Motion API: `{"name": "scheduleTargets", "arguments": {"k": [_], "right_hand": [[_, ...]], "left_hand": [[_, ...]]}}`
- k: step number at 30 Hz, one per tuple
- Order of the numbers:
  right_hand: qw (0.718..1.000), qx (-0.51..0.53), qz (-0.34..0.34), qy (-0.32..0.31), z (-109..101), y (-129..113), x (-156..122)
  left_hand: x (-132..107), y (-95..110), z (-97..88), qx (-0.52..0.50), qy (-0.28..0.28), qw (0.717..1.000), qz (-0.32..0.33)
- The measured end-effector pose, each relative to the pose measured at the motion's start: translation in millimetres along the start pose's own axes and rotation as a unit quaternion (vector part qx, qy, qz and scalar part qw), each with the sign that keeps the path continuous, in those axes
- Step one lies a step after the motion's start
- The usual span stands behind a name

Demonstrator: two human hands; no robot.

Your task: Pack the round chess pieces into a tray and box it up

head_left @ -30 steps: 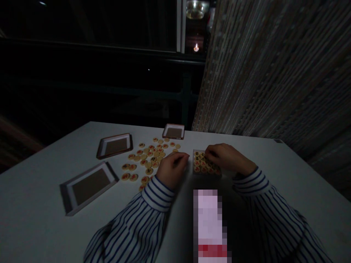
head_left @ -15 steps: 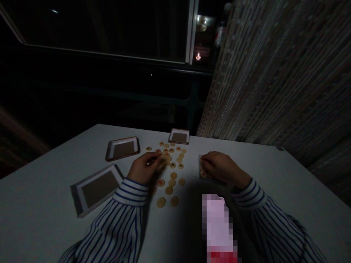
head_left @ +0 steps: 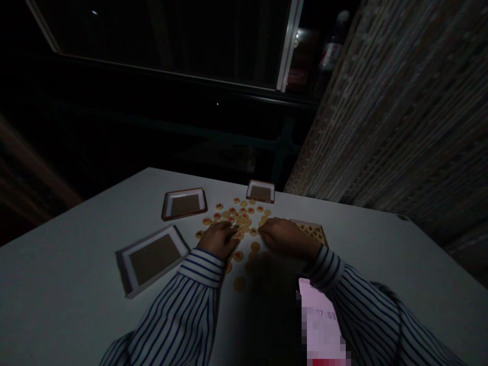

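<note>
Several round pale game pieces (head_left: 244,216) with red or dark marks lie scattered on the white table (head_left: 76,269). My left hand (head_left: 219,239) rests palm down on the near part of that scatter, fingers curled over pieces. My right hand (head_left: 284,236) lies beside it, fingers bent down onto the pieces at the scatter's right edge. What either hand holds is hidden. A small box of sorted pieces (head_left: 314,232) sits just right of my right hand. Both sleeves are striped.
Three shallow box halves stand on the table: a large tray (head_left: 152,259) at the near left, a medium tray (head_left: 184,203) behind it, and a small tray (head_left: 261,191) at the far edge. A woven wall (head_left: 400,117) rises on the right. A pink blurred object (head_left: 322,325) is at the bottom.
My right hand left the box of pieces and moved left onto the scatter. My left hand stayed on the loose pieces. The view shifted to the left.
</note>
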State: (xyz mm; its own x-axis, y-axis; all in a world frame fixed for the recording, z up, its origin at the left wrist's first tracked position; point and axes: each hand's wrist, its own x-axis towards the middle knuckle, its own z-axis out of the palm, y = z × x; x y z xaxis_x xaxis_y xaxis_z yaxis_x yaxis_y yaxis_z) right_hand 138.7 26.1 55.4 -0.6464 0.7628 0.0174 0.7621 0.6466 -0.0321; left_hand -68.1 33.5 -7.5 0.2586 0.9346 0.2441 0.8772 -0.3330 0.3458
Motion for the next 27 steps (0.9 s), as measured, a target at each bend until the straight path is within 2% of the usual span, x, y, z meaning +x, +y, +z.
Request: {"name": "scheduleTargets", "arguments": {"k": [12,27], "right_hand": [[0.998,-0.053,-0.001,-0.038,19.5,-18.6,26.4],[0.998,-0.049,-0.010,-0.032,30.9,-14.9,33.7]], "left_hand": [[2.6,10.3,0.3,0.037,0.016,0.999,-0.006],[2.9,18.2,0.5,0.062,0.003,0.998,-0.026]]}}
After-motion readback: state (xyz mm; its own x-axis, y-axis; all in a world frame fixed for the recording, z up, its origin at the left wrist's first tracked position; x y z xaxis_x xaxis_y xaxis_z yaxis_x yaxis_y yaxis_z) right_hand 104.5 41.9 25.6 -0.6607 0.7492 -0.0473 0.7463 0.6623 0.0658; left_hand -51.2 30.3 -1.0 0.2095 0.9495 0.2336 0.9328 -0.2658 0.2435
